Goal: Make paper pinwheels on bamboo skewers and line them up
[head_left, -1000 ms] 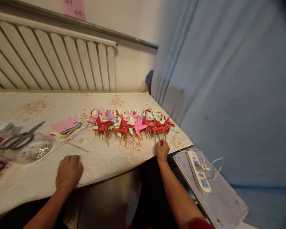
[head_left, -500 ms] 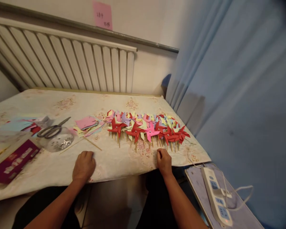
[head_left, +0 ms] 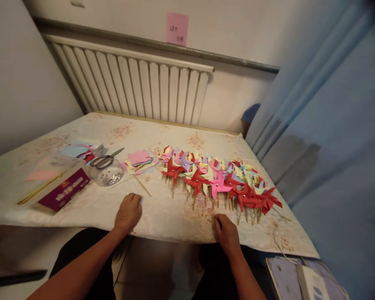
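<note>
Clear bowl (head_left: 116, 166) contains small silvery bits (head_left: 114, 178), scissors (head_left: 103, 162) resting across it. Left hand (head_left: 129, 210) curled into a fist on table (head_left: 171, 223); right hand (head_left: 226, 233) likewise, just in front of paper pinwheels (head_left: 218, 186).

Matt, crisply folded paper on the pinwheels (head_left: 218, 186), and it's dull, wooden-looking sticks (head_left: 172, 192) beneath! Left of the pinwheels, smooth metal-bladed scissors (head_left: 111, 156) and a clear, glossy plastic-looking tub (head_left: 96, 174) of glinting metal pins (head_left: 115, 178). Behind the pinwheels, a smooth painted radiator (head_left: 154, 87); to their right, a matt cloth curtain (head_left: 318, 104)!
</note>
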Demonstrator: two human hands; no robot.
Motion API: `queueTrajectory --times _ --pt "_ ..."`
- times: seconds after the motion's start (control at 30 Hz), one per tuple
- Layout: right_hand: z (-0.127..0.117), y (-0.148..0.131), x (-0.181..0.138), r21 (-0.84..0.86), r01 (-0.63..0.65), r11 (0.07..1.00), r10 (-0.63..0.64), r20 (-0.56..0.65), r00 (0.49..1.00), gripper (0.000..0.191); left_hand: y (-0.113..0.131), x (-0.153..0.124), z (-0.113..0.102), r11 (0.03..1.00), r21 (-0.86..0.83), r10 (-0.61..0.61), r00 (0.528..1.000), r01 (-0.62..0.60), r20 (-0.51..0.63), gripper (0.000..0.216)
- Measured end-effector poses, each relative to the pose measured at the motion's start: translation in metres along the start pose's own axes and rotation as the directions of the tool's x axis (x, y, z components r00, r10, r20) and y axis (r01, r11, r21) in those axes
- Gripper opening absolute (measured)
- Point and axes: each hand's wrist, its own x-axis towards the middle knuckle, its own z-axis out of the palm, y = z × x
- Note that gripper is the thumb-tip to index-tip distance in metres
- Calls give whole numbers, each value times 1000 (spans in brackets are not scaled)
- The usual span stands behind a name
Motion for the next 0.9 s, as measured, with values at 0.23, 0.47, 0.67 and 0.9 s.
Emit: queueTrajectory --times 0.23,0.47,0.67,0.9 --pt "4 6 -3 18 1 1000 -3 78 997 27 6 -4 -6 998 -40 -52 998 53 26 22" --pt "7 7 -4 10 3 1000 -4 138 990 30 7 -6 -5 998 -37 -45 999 45 14 23" --pt "11 11 -5 -28 39 999 -35 137 990 29 9 -8 -7 997 -4 -71 997 71 41 21" --pt "15 14 -6 -86 49 995 -34 162 986 29 8 -6 -6 996 -5 -84 995 84 54 17"
